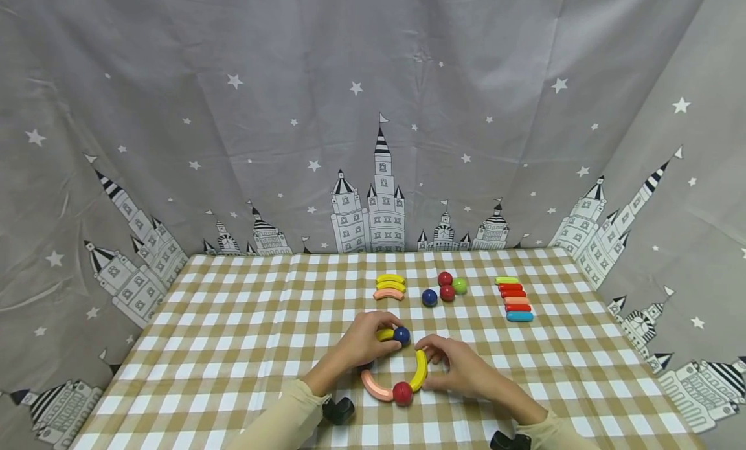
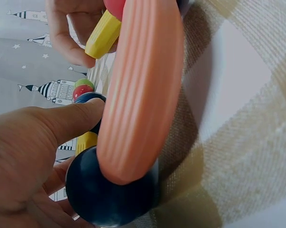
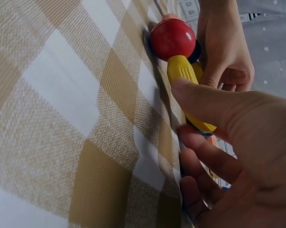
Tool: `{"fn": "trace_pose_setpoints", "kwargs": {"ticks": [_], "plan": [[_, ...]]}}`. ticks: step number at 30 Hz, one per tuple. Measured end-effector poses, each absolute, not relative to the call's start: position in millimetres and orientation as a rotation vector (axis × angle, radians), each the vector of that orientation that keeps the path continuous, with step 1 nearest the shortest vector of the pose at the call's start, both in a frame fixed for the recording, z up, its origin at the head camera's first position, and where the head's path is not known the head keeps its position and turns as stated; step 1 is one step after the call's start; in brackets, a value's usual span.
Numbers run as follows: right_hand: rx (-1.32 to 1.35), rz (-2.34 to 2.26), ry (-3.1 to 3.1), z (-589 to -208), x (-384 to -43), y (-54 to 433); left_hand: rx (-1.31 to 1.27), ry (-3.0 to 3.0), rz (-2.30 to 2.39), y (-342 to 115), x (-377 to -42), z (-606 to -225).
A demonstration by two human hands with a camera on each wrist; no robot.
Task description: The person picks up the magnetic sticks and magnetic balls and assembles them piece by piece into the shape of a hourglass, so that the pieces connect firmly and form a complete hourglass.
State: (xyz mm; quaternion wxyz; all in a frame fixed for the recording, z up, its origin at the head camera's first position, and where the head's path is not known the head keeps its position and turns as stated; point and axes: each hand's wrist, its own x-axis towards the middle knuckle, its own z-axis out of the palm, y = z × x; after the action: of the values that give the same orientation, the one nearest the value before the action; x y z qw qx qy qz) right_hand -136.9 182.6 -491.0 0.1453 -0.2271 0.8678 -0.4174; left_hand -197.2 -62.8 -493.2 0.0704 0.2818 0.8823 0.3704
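head: the far blue ball (image 1: 401,335) is seemingly pinched by the left hand (image 1: 368,338), at its fingertips; the curved yellow bar (image 1: 419,370) is pinched by the right hand (image 1: 459,367). left wrist: a ridged salmon bar (image 2: 143,90) is set against a glossy dark-blue ball (image 2: 109,199). right wrist: a shiny red ball (image 3: 172,39) is touched by the curved yellow bar.

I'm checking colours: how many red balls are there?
3: near red ball between a pink arc and a yellow arc; middle red ball and far red ball beside the green ball.
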Motion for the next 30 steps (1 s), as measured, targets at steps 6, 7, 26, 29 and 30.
{"fn": "trace_pose_setpoints", "kwargs": {"ticks": [6,7,26,29,30], "plan": [[-0.596,-1.313,2.420,-492,-136,185,0.861,2.656,1.122,-64,-197,-493],[-0.575,-1.329,2.410,-492,-136,185,0.859,2.651,1.127,-64,-197,-493],[-0.387,-1.501,2.405,-490,-145,184,0.813,2.630,1.144,-63,-198,-493],[-0.375,-1.492,2.413,-490,-150,186,0.797,2.635,1.142,-63,-198,-493],[-0.371,-1.492,2.408,-489,-152,186,0.793,2.634,1.145,-63,-197,-492]]}}
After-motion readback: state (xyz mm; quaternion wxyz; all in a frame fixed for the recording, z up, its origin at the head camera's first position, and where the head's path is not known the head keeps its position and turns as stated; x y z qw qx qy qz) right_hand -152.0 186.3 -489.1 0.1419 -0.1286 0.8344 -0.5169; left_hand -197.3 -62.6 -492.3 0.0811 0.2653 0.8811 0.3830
